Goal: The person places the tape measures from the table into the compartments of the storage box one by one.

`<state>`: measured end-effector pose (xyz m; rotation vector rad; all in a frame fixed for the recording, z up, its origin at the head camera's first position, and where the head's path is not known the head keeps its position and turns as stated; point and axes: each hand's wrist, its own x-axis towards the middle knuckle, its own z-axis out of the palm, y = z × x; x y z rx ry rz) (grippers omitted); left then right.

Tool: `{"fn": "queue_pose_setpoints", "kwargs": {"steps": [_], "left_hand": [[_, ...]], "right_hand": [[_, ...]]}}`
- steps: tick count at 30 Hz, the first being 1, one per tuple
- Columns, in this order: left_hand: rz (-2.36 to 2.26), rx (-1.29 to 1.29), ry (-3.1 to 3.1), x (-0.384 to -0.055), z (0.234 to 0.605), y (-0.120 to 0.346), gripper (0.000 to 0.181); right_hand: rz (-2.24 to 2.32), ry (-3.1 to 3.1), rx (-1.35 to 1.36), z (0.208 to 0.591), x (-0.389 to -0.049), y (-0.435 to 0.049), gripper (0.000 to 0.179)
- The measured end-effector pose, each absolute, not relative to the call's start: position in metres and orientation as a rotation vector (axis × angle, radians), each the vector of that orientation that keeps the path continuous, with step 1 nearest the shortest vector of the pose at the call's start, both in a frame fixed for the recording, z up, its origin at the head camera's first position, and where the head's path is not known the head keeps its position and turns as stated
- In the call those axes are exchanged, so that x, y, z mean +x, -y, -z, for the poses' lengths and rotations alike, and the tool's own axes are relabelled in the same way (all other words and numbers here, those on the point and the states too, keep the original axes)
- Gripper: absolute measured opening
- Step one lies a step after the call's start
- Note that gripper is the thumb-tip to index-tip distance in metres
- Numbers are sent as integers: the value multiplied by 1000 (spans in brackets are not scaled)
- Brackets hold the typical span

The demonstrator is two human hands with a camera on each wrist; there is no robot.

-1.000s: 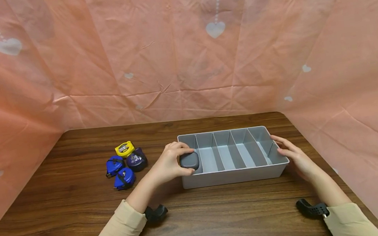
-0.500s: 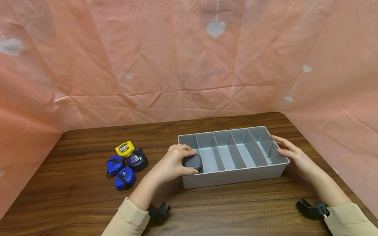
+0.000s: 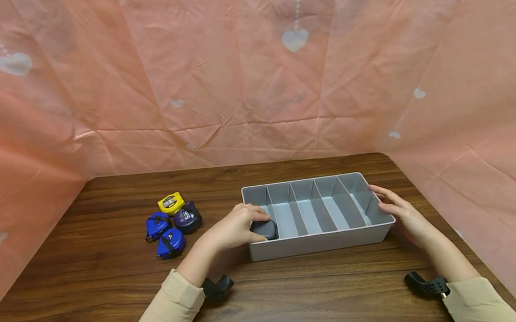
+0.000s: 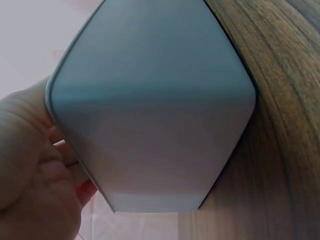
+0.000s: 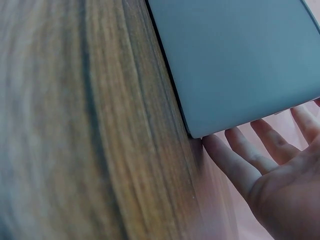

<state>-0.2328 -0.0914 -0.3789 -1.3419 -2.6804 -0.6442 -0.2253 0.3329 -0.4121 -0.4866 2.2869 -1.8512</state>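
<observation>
In the head view, my left hand (image 3: pixel 234 229) reaches over the left end of a light grey divided tray (image 3: pixel 321 241). Its thumb and fingers pinch a dark grey tape measure (image 3: pixel 264 229), plain and rounded, low in the leftmost compartment. In the left wrist view the tray's end wall (image 4: pixel 150 145) hides the tape measure, and part of the left hand (image 4: pixel 35 165) shows over the rim. At the opposite end, my right hand (image 3: pixel 405 214) touches the tray's right side with nearly straight fingers. The right wrist view shows these fingertips (image 5: pixel 212 145) against the tray wall.
Left of the tray lie a yellow tape measure (image 3: pixel 171 203), a dark purple one (image 3: pixel 187 218) and two blue ones (image 3: pixel 158 225), grouped closely on the wooden table (image 3: pixel 299 302). Pink cloth (image 3: pixel 241 79) encloses the back and sides.
My left hand has lowered the tape measure from rim height down into the leftmost compartment. The tray's left end has shifted slightly towards me. My right hand keeps its place.
</observation>
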Motion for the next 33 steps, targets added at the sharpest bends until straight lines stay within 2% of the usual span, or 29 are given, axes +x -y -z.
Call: {"fn": "queue_pose_setpoints", "kwargs": {"steps": [8, 33], "left_hand": [[656, -1431, 2672, -235, 378, 93, 37], [858, -1454, 2720, -237, 381, 98, 40]], "right_hand": [[1865, -2267, -489, 411, -224, -331, 50], [1826, -2302, -422, 407, -223, -330, 50]]}}
